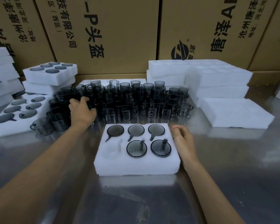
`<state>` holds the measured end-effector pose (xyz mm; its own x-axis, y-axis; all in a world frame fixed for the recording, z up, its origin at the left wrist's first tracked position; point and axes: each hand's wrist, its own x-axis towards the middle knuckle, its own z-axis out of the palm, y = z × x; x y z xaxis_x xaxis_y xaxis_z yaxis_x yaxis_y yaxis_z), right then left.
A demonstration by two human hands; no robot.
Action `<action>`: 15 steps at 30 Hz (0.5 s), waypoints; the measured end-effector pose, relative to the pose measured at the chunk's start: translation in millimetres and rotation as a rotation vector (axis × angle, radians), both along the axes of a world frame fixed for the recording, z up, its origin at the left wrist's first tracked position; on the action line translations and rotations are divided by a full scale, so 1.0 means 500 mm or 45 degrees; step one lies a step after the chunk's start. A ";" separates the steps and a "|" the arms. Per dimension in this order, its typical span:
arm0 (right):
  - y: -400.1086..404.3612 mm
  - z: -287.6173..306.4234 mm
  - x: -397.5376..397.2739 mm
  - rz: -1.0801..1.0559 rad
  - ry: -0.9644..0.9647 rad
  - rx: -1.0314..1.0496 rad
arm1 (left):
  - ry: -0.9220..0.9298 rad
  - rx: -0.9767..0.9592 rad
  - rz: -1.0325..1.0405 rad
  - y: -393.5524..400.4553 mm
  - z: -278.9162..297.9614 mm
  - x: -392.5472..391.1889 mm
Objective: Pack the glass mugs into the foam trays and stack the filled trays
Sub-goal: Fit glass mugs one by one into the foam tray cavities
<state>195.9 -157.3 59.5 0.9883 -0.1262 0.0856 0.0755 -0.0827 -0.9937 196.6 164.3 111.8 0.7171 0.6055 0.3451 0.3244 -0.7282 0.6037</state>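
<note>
Your left hand point(81, 109) looks curled on a smoky grey glass mug point(89, 103) at 11 o'clock; right hand point(183, 141) relaxed, empty. The white foam tray point(136, 165) needs its last pocket, 8 o'clock, filled.

- A foam tray point(137, 165) lies at the middle of the surface point(233, 175), near its front edge; 5 of its 6 pockets hold mugs, and the front-left pocket point(111, 148) holds none.
- Behind this tray stands a crowd of loose mugs point(128, 101).
- Toward the left edge lies a filled tray point(8, 126); behind it stands a stack of filled trays point(50, 78).
- Toward the right edge lie stacks of unfilled trays point(217, 81), with 1 single tray point(233, 113) in front of them.
- Cardboard boxes point(111, 29) stand along the back edge.
</note>
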 end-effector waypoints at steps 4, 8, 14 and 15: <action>-0.001 -0.001 0.001 0.013 0.013 -0.001 | -0.161 0.160 -0.031 -0.002 -0.036 -0.020; -0.003 0.000 -0.002 0.033 0.017 0.007 | -0.297 0.131 -0.109 -0.018 -0.048 -0.051; -0.008 0.012 -0.008 0.002 0.026 0.028 | -0.595 0.129 -0.302 -0.062 -0.032 -0.117; -0.008 0.016 -0.011 0.000 0.010 0.029 | -0.632 0.123 -0.337 -0.073 -0.032 -0.130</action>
